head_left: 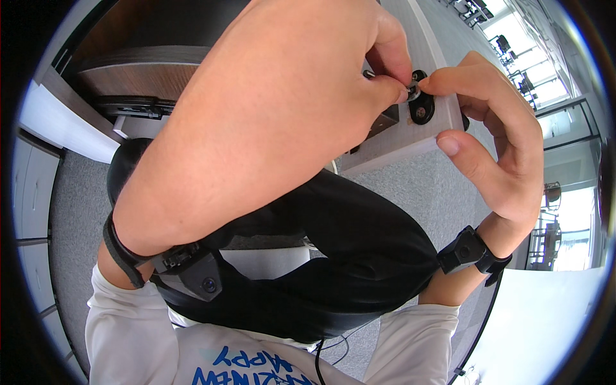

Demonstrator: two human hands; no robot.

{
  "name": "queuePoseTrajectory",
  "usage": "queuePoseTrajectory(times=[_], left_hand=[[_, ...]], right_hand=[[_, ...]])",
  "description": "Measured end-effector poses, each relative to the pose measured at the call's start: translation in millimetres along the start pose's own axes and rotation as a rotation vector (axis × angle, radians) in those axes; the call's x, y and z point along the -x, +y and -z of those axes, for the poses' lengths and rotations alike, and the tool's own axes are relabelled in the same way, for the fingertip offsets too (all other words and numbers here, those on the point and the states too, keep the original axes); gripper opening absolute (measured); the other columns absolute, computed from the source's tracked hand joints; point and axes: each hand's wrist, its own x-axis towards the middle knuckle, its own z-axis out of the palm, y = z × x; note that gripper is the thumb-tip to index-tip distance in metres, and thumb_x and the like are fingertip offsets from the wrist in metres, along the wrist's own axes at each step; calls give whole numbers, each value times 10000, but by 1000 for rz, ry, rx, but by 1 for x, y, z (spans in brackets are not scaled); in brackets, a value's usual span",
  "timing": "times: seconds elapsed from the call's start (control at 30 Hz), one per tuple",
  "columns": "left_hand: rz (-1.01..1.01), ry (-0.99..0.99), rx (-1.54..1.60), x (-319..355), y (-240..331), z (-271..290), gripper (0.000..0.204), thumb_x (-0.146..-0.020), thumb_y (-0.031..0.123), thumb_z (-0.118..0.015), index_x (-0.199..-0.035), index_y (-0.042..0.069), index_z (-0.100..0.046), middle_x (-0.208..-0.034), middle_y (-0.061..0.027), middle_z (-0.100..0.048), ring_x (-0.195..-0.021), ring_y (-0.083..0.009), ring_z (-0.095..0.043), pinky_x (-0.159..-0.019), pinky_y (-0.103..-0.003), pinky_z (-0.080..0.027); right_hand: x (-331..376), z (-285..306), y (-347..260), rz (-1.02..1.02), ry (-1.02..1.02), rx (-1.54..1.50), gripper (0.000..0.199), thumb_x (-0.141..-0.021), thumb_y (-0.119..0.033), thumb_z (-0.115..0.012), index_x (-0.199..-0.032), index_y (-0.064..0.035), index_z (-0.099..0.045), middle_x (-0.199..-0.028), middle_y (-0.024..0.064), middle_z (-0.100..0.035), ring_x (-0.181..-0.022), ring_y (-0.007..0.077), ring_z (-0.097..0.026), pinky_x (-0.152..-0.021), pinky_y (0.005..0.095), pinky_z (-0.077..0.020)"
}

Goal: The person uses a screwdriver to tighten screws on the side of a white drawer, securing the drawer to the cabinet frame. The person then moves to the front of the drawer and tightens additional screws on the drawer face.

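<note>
My left hand (314,83) reaches across from the left with thumb and index finger pinched. Between their tips is a small silver metal piece (412,92), partly hidden by the fingers. It sits against a black oval fitting (421,110) with screw heads, fixed to the light wooden panel (391,153). From the other side comes my right hand (504,128), its index fingertip touching the metal piece. The right thumb stays apart from the index finger, near the panel's edge, and the other fingers curl beyond that edge.
A dark wood-grain drawer (135,80) with a black slide rail (138,107) is at the upper left. White cabinets (29,186) line the left side. My black-trousered legs (359,237) are below my hands. A white surface (539,327) lies at the lower right.
</note>
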Motion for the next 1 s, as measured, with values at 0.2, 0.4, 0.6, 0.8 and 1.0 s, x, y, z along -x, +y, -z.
queuePoseTrajectory(times=[0.2,0.4,0.6,0.8,1.0], left_hand=[[-17,30,-1,2,3,0,47,-834,4,-710,-875,-21,-711,-799,-111,-710,-708,-187,-664,-676,-286,-519],[-38,56,-5,3,4,-9,49,-837,9,-711,-875,-21,-711,-799,-115,-710,-705,-191,-664,-673,-288,-519],[-50,60,-10,6,3,-9,51,-839,14,-712,-876,-21,-711,-799,-119,-709,-701,-195,-664,-671,-290,-518],[-47,51,-14,3,4,-7,53,-842,19,-712,-876,-22,-711,-799,-123,-709,-698,-200,-663,-668,-293,-518],[-38,38,-15,1,7,-2,56,-845,24,-713,-876,-22,-710,-799,-127,-709,-695,-204,-663,-666,-295,-517]], right_hand=[[-4,2,-4,-7,-6,11,424,-733,-167,-690,-1121,5,-682,-983,89,-626,-904,231,-686,-853,337,-532],[0,1,-3,-6,0,14,432,-721,-159,-689,-1117,13,-681,-977,91,-619,-889,223,-675,-847,331,-527],[0,-4,-5,-7,13,3,436,-718,-163,-689,-1116,16,-680,-966,87,-609,-882,222,-671,-845,331,-528],[-2,0,-5,-20,16,-2,436,-721,-164,-691,-1118,17,-676,-961,83,-609,-898,227,-676,-857,337,-527],[-5,3,-6,-17,16,-5,433,-730,-150,-687,-1129,15,-676,-981,83,-619,-917,237,-687,-887,351,-524]])
